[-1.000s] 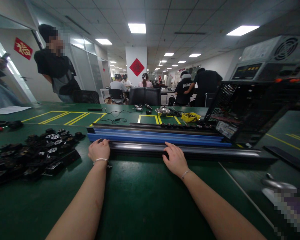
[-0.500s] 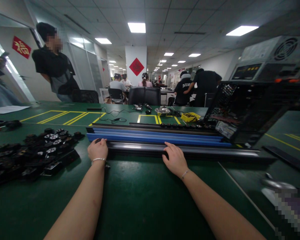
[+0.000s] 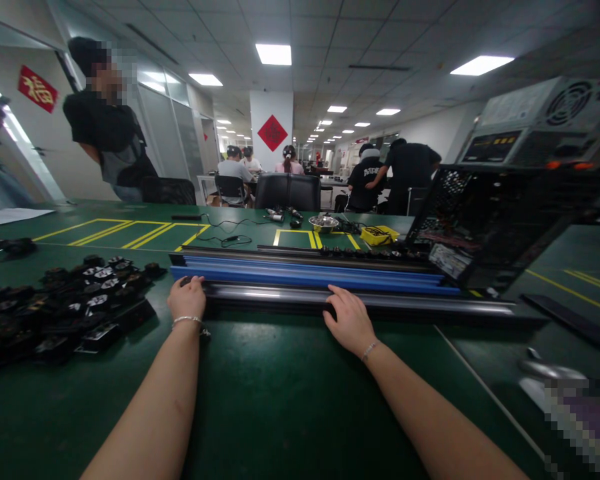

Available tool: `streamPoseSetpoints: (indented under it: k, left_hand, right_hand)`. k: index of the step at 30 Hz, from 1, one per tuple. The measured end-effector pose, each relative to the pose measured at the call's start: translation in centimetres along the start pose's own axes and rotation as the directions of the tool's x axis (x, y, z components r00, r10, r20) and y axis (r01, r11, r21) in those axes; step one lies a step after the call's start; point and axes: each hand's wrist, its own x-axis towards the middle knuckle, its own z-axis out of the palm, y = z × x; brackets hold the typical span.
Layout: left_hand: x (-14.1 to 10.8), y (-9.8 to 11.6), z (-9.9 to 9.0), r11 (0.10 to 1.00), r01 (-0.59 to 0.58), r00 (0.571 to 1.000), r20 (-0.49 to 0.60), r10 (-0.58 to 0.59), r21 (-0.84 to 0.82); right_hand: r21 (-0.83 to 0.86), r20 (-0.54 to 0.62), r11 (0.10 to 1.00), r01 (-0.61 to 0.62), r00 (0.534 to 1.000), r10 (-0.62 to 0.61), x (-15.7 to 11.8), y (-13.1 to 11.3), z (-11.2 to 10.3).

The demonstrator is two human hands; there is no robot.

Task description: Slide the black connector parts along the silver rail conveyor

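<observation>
A long black metal rail (image 3: 265, 294) with a glossy face lies across the green table (image 3: 280, 400). My left hand (image 3: 187, 300) is at its left end, fingers curled in and closed round it; a bit of black shows between the fingertips. Farther right along the same rail is my right hand (image 3: 353, 321), its fingers over the top edge and the thumb on the near side. Just behind runs a blue rail (image 3: 300, 272), parallel to the black one. To the left of my left hand lies a pile of black socket-like modules (image 3: 80, 300).
An open black computer case (image 3: 460, 220) stands at the right, with a power supply box (image 3: 545, 120) on top. Farther back are a metal bowl (image 3: 323, 224), a yellow item (image 3: 379, 235) and cables. A person in black (image 3: 110, 127) stands beyond the table.
My left hand has shifted slightly left at the rail's end. My right hand stays in nearly the same place on the rail. The view has turned a little.
</observation>
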Motion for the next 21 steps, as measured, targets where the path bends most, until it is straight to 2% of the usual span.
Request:
streamPoseSetpoints:
  k: [10, 21]
  left_hand:
    - [-0.01, 0.17, 0.17, 0.992, 0.068, 0.994, -0.074, -0.076, -0.104]
    - [0.18, -0.04, 0.35, 0.988, 0.087, 0.988, -0.112, -0.102, -0.128]
  right_hand:
    - [0.003, 0.005, 1.0, 0.006, 1.0, -0.006, -0.03, 0.11, 0.07]
    - [0.01, 0.028, 1.0, -0.009, 1.0, 0.009, -0.07, 0.02, -0.06]
